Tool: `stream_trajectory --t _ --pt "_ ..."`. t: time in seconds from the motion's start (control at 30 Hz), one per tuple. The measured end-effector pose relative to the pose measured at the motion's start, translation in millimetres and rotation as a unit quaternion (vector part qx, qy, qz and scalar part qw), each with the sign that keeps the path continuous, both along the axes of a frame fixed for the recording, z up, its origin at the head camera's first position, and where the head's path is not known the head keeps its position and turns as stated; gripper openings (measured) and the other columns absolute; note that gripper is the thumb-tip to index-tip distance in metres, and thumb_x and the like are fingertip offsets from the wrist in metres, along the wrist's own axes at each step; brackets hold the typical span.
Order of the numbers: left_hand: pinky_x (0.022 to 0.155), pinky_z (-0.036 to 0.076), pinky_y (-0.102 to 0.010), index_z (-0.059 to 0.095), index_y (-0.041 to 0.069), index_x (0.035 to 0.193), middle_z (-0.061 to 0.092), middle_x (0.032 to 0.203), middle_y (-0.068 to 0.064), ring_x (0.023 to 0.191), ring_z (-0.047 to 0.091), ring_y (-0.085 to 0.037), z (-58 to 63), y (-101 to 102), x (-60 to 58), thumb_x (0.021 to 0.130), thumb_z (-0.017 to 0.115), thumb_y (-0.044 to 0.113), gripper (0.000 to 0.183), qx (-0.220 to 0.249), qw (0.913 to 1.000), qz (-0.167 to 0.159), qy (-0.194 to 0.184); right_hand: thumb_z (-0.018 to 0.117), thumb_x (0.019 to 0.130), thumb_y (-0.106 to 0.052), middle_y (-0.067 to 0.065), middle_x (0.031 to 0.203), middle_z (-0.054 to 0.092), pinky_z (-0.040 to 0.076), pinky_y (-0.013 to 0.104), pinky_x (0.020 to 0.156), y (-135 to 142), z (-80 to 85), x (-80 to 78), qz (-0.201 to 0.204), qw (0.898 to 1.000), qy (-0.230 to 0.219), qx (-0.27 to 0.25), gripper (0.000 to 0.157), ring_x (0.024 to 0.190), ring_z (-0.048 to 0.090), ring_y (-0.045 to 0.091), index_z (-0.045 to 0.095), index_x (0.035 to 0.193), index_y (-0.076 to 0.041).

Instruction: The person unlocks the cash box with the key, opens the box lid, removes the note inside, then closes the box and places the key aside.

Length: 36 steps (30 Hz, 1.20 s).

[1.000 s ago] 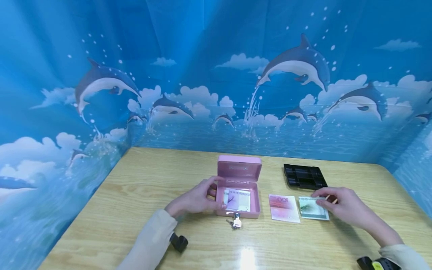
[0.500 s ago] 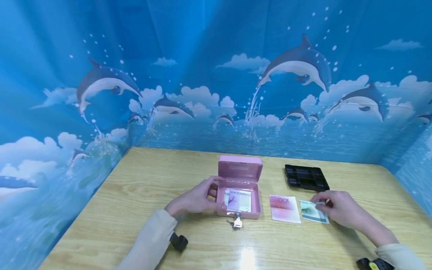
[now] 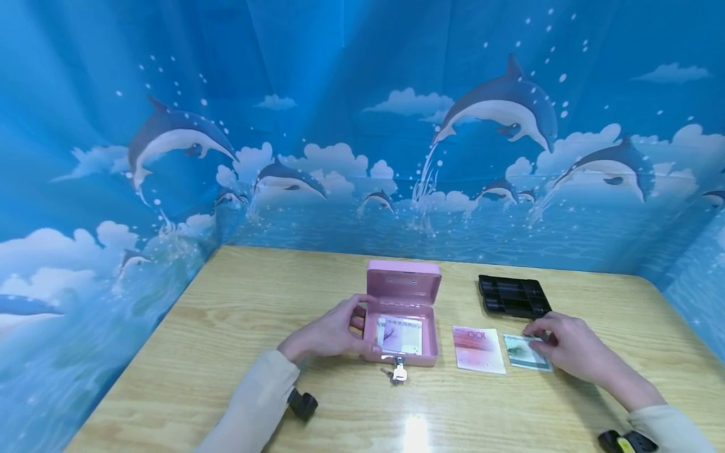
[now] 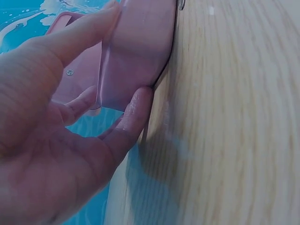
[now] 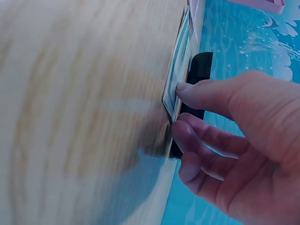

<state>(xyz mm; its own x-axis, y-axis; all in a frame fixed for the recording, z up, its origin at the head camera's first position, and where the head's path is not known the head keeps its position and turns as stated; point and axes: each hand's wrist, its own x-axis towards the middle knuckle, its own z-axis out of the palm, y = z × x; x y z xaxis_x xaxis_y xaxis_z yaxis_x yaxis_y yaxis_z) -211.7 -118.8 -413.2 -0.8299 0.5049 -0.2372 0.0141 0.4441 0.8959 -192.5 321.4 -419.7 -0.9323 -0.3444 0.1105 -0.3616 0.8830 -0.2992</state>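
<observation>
A pink cash box (image 3: pixel 434 333) stands on the table with its lid (image 3: pixel 403 283) raised. Pale purple-and-white banknotes (image 3: pixel 406 336) lie inside. My left hand (image 3: pixel 334 330) holds the box's left side, thumb at the front corner and fingers spread along the wall toward the hinge. Right of the box, a green banknote (image 3: pixel 523 352) lies by a pink-red 100 banknote (image 3: pixel 478 350). My right hand (image 3: pixel 574 349) pinches the green note's right end. In the right wrist view the thumb (image 5: pixel 190 93) is on its face and the curled fingers (image 5: pixel 185 133) are at its edge.
A black compartment tray (image 3: pixel 514 297) sits behind the banknotes. Keys (image 3: pixel 399 372) hang from the lock at the box's front. The wooden table (image 3: pixel 272 277) ends at a blue dolphin curtain (image 3: pixel 340 126) at the back and sides.
The green banknote has turned slightly and its left edge has shifted a little to the right under my right hand. My left hand stays on the cash box.
</observation>
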Motion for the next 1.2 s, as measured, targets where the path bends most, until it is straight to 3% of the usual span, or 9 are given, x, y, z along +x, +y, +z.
stream_trajectory --t 0.13,0.3,0.67,0.8,0.97,1.2 --pt "0.101 0.055 -0.042 0.037 0.022 0.153 0.055 0.133 -0.012 0.113 0.061 -0.023 -0.4 0.0 -0.4 0.076 0.091 0.023 0.094 0.003 1.0 0.001 -0.002 0.082 0.08 -0.004 -0.004 0.088 0.069 0.047 0.02 0.057 -0.3 1.9 1.0 0.001 1.0 0.014 0.0 0.018 0.069 0.051 -0.003 0.078 0.096 -0.013" --pt "0.102 0.055 -0.042 0.038 0.024 0.153 0.055 0.133 -0.011 0.115 0.06 -0.024 -1.5 -0.7 -1.2 0.076 0.091 0.025 0.093 0.003 1.0 0.0 0.0 0.079 0.085 -0.008 -0.001 0.092 0.073 0.049 0.019 0.057 -3.4 8.2 4.9 -0.005 0.999 0.022 -0.036 0.016 0.071 0.056 -0.005 0.078 0.101 -0.012" --pt "0.097 0.057 -0.04 0.039 0.022 0.152 0.055 0.13 -0.013 0.11 0.061 -0.024 -1.4 0.7 -1.7 0.076 0.09 0.019 0.092 0.011 0.9999 0.005 -0.008 0.072 0.096 -0.021 0.0 0.106 0.076 0.056 0.021 0.064 -27.7 22.4 13.0 -0.007 0.991 -0.023 -0.13 0.022 0.085 0.062 -0.006 0.075 0.117 -0.014" --pt "0.094 0.058 -0.039 0.04 0.022 0.151 0.055 0.129 -0.013 0.109 0.062 -0.024 -1.9 1.3 -1.6 0.075 0.09 0.017 0.091 0.016 0.9998 0.006 -0.01 0.073 0.096 -0.022 0.007 0.118 0.075 0.058 0.022 0.067 -38.7 22.1 15.1 0.007 0.987 -0.022 -0.157 0.03 0.094 0.066 0.0 0.072 0.124 -0.013" --pt "0.096 0.057 -0.04 0.04 0.022 0.151 0.056 0.129 -0.012 0.11 0.061 -0.024 -2.2 1.5 -1.7 0.075 0.091 0.018 0.092 0.011 0.9999 0.008 -0.01 0.073 0.096 -0.025 0.006 0.126 0.072 0.06 0.023 0.075 -50.2 19.5 17.0 0.027 0.983 -0.027 -0.182 0.037 0.108 0.068 0.012 0.069 0.13 -0.014" --pt "0.098 0.056 -0.04 0.039 0.022 0.152 0.056 0.128 -0.011 0.111 0.06 -0.023 -2.3 1.7 -2.9 0.076 0.091 0.021 0.092 0.003 0.9999 0.009 -0.007 0.076 0.093 -0.023 0.003 0.129 0.069 0.061 0.028 0.079 -62.9 17.1 18.6 0.055 0.98 -0.019 -0.193 0.034 0.114 0.061 0.003 0.07 0.127 -0.018"
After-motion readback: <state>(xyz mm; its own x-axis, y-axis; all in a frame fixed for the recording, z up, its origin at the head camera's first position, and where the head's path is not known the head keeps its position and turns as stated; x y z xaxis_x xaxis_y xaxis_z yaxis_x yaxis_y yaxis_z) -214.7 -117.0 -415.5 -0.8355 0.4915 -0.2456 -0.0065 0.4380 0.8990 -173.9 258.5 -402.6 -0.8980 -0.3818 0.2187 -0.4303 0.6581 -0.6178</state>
